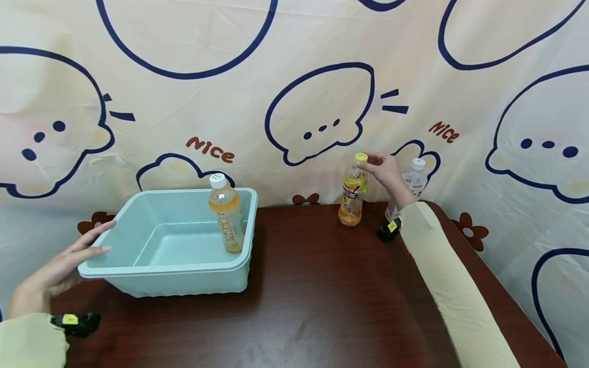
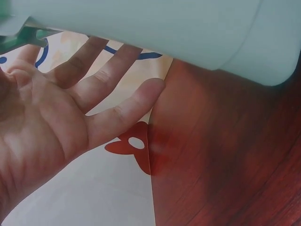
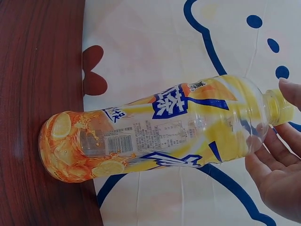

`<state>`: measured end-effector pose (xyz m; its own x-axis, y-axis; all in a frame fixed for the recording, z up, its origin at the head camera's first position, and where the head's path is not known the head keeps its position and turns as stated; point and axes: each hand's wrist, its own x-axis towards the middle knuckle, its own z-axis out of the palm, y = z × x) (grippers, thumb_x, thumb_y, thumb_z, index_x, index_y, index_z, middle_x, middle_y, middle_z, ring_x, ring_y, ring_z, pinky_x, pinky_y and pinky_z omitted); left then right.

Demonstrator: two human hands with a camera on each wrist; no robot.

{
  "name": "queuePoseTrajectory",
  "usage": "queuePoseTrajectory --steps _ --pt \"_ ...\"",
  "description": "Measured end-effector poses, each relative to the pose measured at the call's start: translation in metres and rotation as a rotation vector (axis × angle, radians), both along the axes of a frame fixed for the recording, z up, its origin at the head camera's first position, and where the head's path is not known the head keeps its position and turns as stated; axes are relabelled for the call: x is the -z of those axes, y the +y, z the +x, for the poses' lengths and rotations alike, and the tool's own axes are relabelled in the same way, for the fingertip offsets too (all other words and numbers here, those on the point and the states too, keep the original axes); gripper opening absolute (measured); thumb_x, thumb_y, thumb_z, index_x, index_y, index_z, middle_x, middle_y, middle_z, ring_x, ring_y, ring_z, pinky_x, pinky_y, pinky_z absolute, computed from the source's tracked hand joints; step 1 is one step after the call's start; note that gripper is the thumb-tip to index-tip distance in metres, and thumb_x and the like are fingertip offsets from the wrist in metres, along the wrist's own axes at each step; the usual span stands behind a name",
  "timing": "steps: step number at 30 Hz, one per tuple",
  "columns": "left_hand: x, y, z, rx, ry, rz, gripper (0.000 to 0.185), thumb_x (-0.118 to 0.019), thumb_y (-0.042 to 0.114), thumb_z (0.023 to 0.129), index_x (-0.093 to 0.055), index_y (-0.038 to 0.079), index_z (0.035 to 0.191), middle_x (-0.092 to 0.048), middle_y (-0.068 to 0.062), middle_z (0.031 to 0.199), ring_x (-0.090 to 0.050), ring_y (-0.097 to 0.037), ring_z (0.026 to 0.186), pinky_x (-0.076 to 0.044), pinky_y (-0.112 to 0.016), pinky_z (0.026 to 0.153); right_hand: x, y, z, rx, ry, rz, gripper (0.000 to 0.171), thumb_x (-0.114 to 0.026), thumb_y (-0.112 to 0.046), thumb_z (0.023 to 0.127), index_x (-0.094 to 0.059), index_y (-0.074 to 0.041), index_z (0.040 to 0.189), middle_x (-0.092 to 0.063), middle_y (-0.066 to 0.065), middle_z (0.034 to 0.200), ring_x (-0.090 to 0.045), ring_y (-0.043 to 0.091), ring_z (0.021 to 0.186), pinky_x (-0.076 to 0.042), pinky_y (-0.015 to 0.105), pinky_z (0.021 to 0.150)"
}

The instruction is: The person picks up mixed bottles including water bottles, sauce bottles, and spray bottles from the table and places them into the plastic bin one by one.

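Note:
At the left, my left hand (image 1: 60, 266) holds the side rim of a pale blue-green plastic tub (image 1: 184, 283), thumb over the rim; the left wrist view shows its other fingers spread outside and under the edge. Inside the tub, at its right end, stands a white-capped drink bottle (image 1: 227, 220) with an orange-topped label. My right hand (image 1: 388, 174) pinches the yellow cap of a yellow-labelled tea bottle (image 1: 352, 197) between thumb and fingers. Lemon slices are printed low on this bottle (image 3: 155, 129), whose base is right at the tabletop.
Behind my right wrist, a clear bottle (image 1: 416, 176) with a white cap stands at the back right, partly hidden. The dark brown table (image 1: 299, 306) ends at a cream cartoon-print curtain (image 1: 221, 112) at the back and right.

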<state>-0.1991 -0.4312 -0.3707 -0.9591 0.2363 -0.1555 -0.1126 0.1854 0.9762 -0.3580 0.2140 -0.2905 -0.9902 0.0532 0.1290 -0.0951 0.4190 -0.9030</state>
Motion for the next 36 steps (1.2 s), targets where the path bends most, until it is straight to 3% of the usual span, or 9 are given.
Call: queuePoseTrajectory --steps 24,36 --pt "0.0088 -0.0069 -0.0010 0.023 0.040 0.026 0.060 -0.039 0.011 0.097 -0.019 0.046 0.141 0.037 0.014 0.140 -0.059 -0.008 0.080 -0.052 -0.032 0.065 0.0004 -0.0001 -0.0013 0.014 -0.014 0.030 0.057 -0.064 -0.030 0.084 -0.046 -0.002 0.131 -0.048 0.017 0.129 -0.044 0.028 0.118 -0.035 0.042 0.098" --pt "0.0100 -0.0079 -0.0004 -0.009 0.020 -0.001 0.060 -0.040 0.012 0.096 -0.019 0.048 0.139 0.028 0.012 0.145 -0.057 -0.006 0.082 -0.053 -0.034 0.065 -0.0047 -0.0039 -0.0002 0.013 0.009 0.044 0.053 -0.063 -0.028 0.085 -0.049 -0.001 0.128 -0.050 0.017 0.127 -0.046 0.028 0.115 -0.037 0.040 0.097"
